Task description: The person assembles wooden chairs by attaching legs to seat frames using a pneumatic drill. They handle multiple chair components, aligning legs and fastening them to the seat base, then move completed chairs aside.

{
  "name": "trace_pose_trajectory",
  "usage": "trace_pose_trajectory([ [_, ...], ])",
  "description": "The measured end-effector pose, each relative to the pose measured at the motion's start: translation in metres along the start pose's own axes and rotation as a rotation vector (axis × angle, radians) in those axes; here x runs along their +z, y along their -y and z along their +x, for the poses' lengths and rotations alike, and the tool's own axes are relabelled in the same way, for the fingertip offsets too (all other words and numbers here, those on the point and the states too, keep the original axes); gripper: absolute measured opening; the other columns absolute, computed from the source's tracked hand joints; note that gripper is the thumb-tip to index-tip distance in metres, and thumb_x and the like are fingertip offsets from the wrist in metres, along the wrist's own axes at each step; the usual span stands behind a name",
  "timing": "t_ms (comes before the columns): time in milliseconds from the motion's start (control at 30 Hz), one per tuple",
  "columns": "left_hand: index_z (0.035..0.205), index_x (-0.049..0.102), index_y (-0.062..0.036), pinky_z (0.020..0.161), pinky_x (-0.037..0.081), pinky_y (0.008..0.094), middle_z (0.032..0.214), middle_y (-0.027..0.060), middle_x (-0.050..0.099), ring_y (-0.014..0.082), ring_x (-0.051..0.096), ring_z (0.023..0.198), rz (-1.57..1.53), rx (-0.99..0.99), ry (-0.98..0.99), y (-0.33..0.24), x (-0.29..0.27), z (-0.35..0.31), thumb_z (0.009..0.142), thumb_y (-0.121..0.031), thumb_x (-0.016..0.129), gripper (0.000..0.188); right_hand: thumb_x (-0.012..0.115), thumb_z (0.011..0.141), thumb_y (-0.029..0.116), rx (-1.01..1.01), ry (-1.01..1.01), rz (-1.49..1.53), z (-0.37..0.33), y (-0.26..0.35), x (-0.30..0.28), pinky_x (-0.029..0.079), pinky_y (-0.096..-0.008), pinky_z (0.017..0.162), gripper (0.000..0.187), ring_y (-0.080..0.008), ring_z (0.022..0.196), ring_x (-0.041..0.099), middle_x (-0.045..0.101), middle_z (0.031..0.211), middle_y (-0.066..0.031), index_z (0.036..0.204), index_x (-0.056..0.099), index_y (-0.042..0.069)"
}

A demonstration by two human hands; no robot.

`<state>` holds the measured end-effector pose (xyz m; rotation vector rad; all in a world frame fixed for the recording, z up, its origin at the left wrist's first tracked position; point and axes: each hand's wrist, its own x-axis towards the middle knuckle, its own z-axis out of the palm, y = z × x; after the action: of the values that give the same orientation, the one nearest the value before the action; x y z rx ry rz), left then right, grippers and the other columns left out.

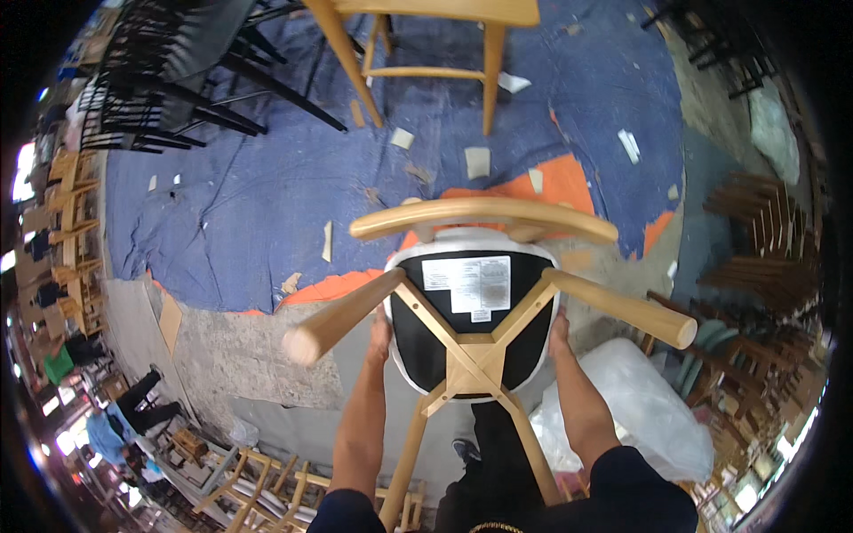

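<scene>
A light wooden chair (476,366) is held up in front of me, its underside facing me. Its black seat bottom carries white labels (473,282) and a wooden cross brace, with a pale rim around it. The curved backrest (484,214) lies on the far side, and two legs point toward me while two run down past my body. My left hand (380,335) grips the left edge of the seat, and my right hand (559,332) grips the right edge. The fingers of both hands are partly hidden by the seat.
Blue sheeting (240,213) with orange patches and scraps covers the floor ahead. Another wooden chair (426,11) stands on it at the top, beside stacked black chairs (169,89). Clear plastic wrap (640,409) lies right. A person (124,426) is at lower left.
</scene>
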<state>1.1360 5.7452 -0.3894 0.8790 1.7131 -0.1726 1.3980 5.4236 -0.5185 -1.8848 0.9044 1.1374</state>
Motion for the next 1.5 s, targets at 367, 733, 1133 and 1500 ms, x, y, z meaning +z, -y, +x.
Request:
trace_pose_trajectory([
  [367,0.135,0.076,-0.0032,0.094,0.061,0.0377,0.104,0.0117,0.084,0.0189,0.079,0.101,-0.108,0.352,-0.102,0.219,-0.165,-0.293,0.109,-0.042,0.073,0.047,0.073,0.077,-0.008,-1.172,-0.016,-0.573,-0.179,-0.033,-0.024,0.053,-0.0432,0.116,0.053,-0.0333,0.123,0.073,0.078,0.125,-0.0189,0.13,0.073,-0.006],
  [733,0.117,0.069,-0.0048,0.073,0.062,0.0425,0.1,0.01,0.075,0.0269,0.072,0.083,-2.13,-0.235,-0.736,0.715,-0.027,-0.616,0.111,-0.028,0.06,0.025,0.096,0.07,-0.006,-1.346,0.344,-1.074,-0.383,-0.268,-0.037,0.063,-0.0442,0.088,0.037,-0.0286,0.092,0.076,0.079,0.098,-0.0127,0.097,0.073,0.004],
  [1133,0.111,0.073,-0.008,0.074,0.064,0.0407,0.096,0.0085,0.078,0.0259,0.076,0.083,-3.071,0.155,-1.219,0.994,0.121,-0.763,0.103,-0.025,0.074,0.019,0.074,0.102,0.01,-0.745,1.2,-2.576,-0.539,-0.756,-0.143,0.069,-0.0396,0.066,0.028,-0.0305,0.08,0.083,0.079,0.096,-0.0181,0.123,0.071,-0.007],
  [1500,0.117,0.075,-0.01,0.072,0.062,0.033,0.1,0.0053,0.079,0.016,0.075,0.081,-2.712,-0.335,-1.577,1.281,0.081,-0.948,0.105,-0.027,0.078,0.02,0.073,0.109,0.041,-0.51,1.364,-3.353,-0.627,-1.217,-0.324,0.061,-0.04,0.075,0.032,-0.0181,0.081,0.073,0.078,0.108,-0.0047,0.123,0.074,0.012],
])
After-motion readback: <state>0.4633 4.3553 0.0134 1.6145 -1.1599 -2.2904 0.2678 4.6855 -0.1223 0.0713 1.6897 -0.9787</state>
